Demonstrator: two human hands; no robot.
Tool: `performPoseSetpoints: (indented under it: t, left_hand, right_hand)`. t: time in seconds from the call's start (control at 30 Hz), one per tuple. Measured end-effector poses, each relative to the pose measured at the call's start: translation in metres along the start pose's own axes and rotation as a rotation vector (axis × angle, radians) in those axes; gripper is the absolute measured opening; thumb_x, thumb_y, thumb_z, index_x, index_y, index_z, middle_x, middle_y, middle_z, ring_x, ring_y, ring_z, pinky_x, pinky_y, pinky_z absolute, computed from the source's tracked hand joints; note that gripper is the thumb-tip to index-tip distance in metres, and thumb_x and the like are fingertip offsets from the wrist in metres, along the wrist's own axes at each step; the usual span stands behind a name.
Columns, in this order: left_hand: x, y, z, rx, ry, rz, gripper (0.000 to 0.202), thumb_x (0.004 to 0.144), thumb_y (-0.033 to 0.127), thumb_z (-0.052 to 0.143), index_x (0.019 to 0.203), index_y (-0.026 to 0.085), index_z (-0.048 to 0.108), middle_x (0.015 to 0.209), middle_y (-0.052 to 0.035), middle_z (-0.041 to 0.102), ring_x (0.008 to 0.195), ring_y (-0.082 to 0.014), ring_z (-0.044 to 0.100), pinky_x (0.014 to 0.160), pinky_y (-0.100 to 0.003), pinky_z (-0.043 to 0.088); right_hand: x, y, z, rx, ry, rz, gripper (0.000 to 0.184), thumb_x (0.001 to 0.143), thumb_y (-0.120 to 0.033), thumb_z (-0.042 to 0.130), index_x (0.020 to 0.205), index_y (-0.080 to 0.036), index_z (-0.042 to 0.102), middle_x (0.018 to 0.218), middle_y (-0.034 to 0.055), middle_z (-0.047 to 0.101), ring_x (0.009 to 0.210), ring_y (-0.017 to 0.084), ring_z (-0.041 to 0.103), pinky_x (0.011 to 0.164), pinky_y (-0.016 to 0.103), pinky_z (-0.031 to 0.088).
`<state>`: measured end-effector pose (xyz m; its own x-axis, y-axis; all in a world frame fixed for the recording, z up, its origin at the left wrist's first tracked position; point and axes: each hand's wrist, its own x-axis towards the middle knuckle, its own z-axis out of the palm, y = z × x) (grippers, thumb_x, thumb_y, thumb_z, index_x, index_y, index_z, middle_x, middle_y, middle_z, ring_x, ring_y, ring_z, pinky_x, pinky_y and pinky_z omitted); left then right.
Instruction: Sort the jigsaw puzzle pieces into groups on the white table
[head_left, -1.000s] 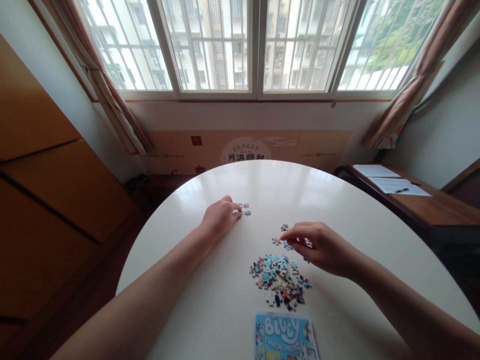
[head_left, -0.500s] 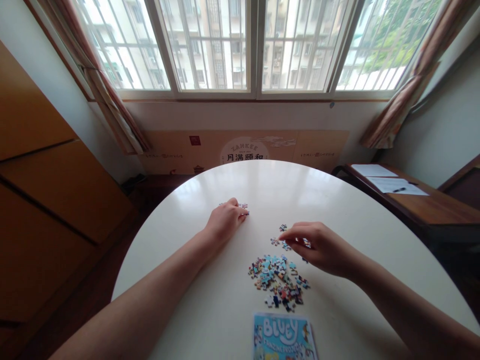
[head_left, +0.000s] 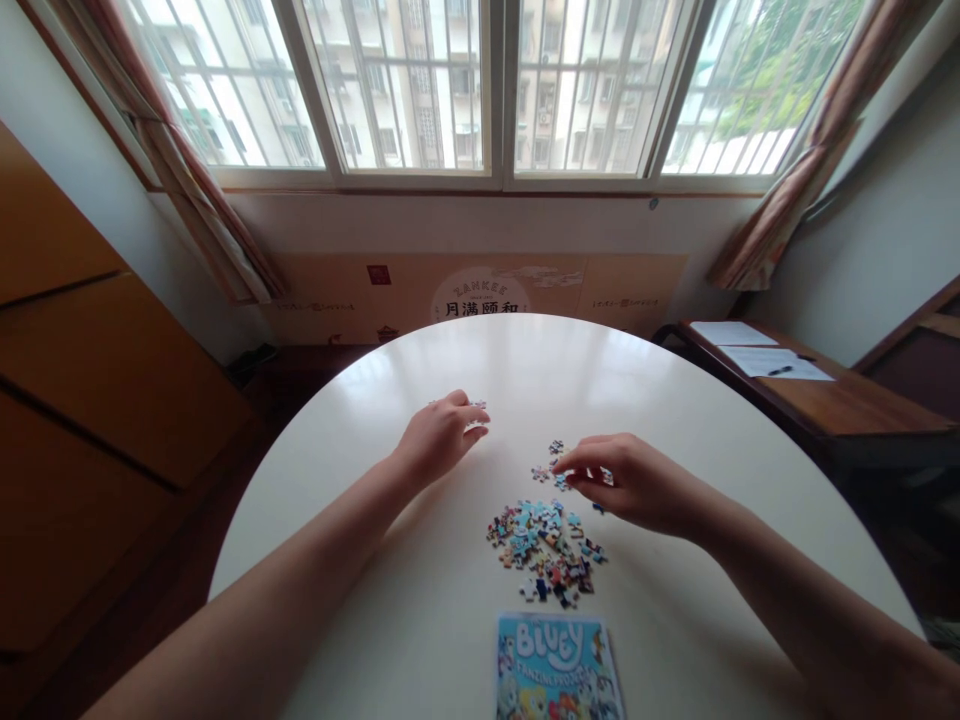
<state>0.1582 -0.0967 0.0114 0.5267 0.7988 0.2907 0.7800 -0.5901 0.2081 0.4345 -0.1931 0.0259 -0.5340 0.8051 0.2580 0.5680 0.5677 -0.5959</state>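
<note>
A round white table (head_left: 675, 400) carries a heap of small colourful puzzle pieces (head_left: 546, 552) near its front. My left hand (head_left: 439, 437) rests on the tabletop left of centre, its fingers curled over a few joined pieces (head_left: 477, 406) that mostly hide beneath the fingertips. My right hand (head_left: 630, 483) hovers just behind the heap, thumb and forefinger pinched on a loose piece (head_left: 561, 480), with a few stray pieces (head_left: 555, 447) around it. A blue Bluey puzzle box (head_left: 556, 670) lies at the near edge.
A wide barred window (head_left: 495, 90) with curtains fills the far wall. A wooden side table (head_left: 847, 400) with papers (head_left: 776, 361) and a pen stands to the right. Brown wooden cabinets (head_left: 90, 380) line the left. A flat printed cardboard box (head_left: 480, 295) leans under the window.
My left hand has slid forward over the small joined pieces, which showed beyond the fingertips a second ago. The right hand stays by the loose pieces. The camera has shifted slightly.
</note>
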Motion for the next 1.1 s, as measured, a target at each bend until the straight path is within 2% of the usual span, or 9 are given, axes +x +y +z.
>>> performPoseSetpoints:
  t: [0.13,0.23,0.47,0.7,0.9,1.0,1.1]
  left_hand:
    - [-0.005,0.01,-0.009,-0.075,-0.15,0.163,0.013,0.091,0.032,0.067,0.093,0.024,0.077,0.097,-0.0036,0.069,0.08,-0.0179,0.065,0.075,-0.031,0.05]
    - [-0.009,0.019,-0.012,-0.152,-0.274,0.286,0.011,0.089,0.031,0.069,0.093,0.025,0.077,0.091,-0.0021,0.071,0.077,-0.016,0.064,0.071,-0.028,0.047]
    - [-0.012,0.03,-0.015,-0.246,-0.381,0.387,0.02,0.084,0.016,0.068,0.092,0.03,0.08,0.084,0.0008,0.071,0.073,-0.0126,0.062,0.067,-0.025,0.042]
    - [-0.014,0.043,-0.016,-0.277,-0.402,0.411,0.023,0.081,0.014,0.072,0.093,0.032,0.081,0.08,0.0029,0.07,0.066,-0.0101,0.06,0.064,-0.024,0.041]
    - [-0.015,0.046,-0.019,-0.281,-0.412,0.396,0.024,0.08,0.012,0.073,0.093,0.03,0.081,0.081,0.0026,0.071,0.068,-0.0107,0.061,0.065,-0.023,0.042]
    - [-0.015,0.045,-0.018,-0.303,-0.409,0.387,0.019,0.081,0.015,0.072,0.093,0.028,0.08,0.081,0.0014,0.072,0.068,-0.0111,0.062,0.064,-0.023,0.042]
    - [-0.015,0.043,-0.015,-0.358,-0.374,0.345,0.015,0.084,0.018,0.068,0.092,0.024,0.08,0.085,-0.0007,0.074,0.072,-0.0126,0.065,0.068,-0.025,0.045]
  right_hand:
    - [0.0,-0.001,0.001,-0.094,-0.094,0.0,0.021,0.09,-0.017,0.065,0.105,-0.025,0.077,0.089,0.0024,0.072,0.075,0.014,0.064,0.068,0.028,0.048]
    - [-0.001,-0.002,0.003,-0.142,-0.135,0.004,0.02,0.089,-0.02,0.069,0.107,-0.025,0.077,0.093,0.0034,0.072,0.079,0.015,0.064,0.07,0.029,0.047]
    - [0.0,-0.002,0.007,-0.162,-0.185,0.006,0.019,0.088,-0.016,0.066,0.101,-0.026,0.077,0.089,0.0026,0.069,0.079,0.015,0.061,0.07,0.028,0.045]
    - [0.003,-0.002,0.01,-0.163,-0.205,0.027,0.019,0.087,-0.013,0.063,0.096,-0.025,0.076,0.085,0.0012,0.069,0.079,0.015,0.06,0.073,0.028,0.044]
    - [0.005,-0.004,0.01,-0.149,-0.208,0.04,0.017,0.089,-0.016,0.063,0.094,-0.024,0.077,0.087,0.0021,0.07,0.078,0.015,0.062,0.073,0.028,0.046]
    - [0.005,-0.003,0.012,-0.167,-0.165,0.031,0.016,0.091,-0.019,0.063,0.092,-0.023,0.078,0.085,0.0031,0.07,0.078,0.016,0.063,0.071,0.028,0.046]
    - [0.004,-0.001,0.014,-0.2,-0.065,-0.011,0.018,0.092,-0.016,0.062,0.093,-0.023,0.078,0.084,0.0034,0.07,0.077,0.016,0.063,0.07,0.029,0.047]
